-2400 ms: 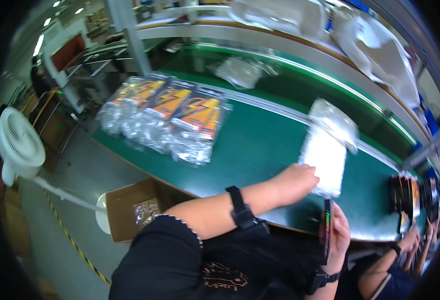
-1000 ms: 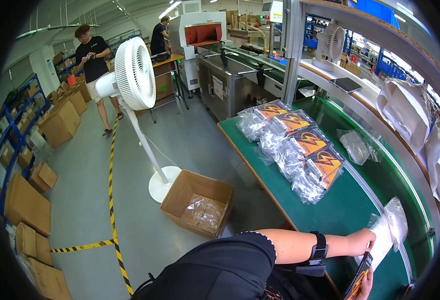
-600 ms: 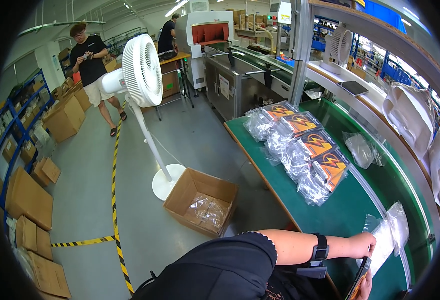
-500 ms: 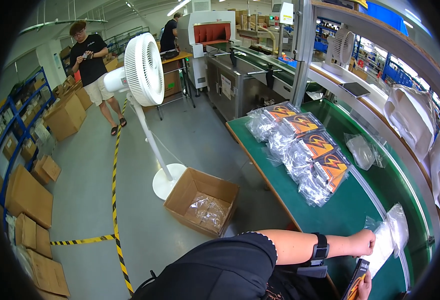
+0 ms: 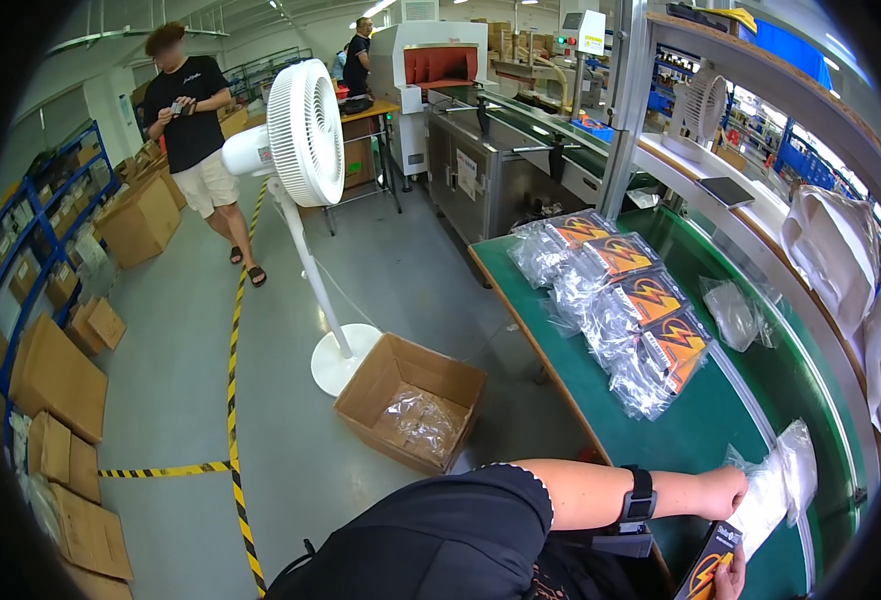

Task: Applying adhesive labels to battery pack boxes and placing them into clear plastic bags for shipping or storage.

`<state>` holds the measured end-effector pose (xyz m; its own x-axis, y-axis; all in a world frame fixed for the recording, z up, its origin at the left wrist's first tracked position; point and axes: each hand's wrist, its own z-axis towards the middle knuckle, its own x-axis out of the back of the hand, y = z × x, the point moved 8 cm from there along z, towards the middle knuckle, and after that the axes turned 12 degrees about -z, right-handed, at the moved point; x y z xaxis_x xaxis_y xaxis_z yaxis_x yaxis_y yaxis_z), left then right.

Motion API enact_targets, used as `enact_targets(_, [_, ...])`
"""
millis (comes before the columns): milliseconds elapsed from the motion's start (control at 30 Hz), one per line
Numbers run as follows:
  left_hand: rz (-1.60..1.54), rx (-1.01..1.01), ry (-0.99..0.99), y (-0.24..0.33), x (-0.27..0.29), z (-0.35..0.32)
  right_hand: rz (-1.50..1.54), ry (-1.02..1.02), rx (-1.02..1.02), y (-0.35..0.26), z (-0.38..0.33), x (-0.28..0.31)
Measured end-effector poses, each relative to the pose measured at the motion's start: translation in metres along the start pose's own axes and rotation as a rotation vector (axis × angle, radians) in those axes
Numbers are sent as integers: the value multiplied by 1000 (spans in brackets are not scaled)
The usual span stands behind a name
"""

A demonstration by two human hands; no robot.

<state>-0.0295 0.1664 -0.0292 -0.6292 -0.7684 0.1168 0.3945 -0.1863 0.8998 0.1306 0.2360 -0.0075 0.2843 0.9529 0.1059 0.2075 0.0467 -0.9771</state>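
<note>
My left hand (image 5: 722, 491) reaches across the green table (image 5: 550, 310) and grips the near end of a clear plastic bag (image 5: 782, 482) lying by the conveyor edge; a black watch sits on that wrist. My right hand (image 5: 732, 582) is barely visible at the bottom edge, holding a black and orange flat box (image 5: 707, 570) upright just below the bag. A row of bagged black and orange packages (image 5: 628, 305) lies farther along the table.
A loose clear bag (image 5: 732, 312) lies on the green belt. An open cardboard box (image 5: 410, 402) with plastic inside stands on the floor beside a white pedestal fan (image 5: 305, 135). One person (image 5: 195, 130) walks by stacked cartons (image 5: 55, 375); yellow-black tape (image 5: 232, 330) marks the floor.
The view has swung left from the table toward the floor and aisle. My left hand stays on the plastic bag, my right keeps the box. The person in the aisle has walked nearer.
</note>
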Motion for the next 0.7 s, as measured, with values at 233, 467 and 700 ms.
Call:
enact_targets(233, [110,25,-10,30,17,-12,-42,131,38,0,-2,0])
enact_targets(467, [283,-127,-65,55,-3,-37,-128,265,-30,5,-6,5])
enact_targets(700, [-17,-258,-151,82,2,-61,-65,434,299,3,3,21])
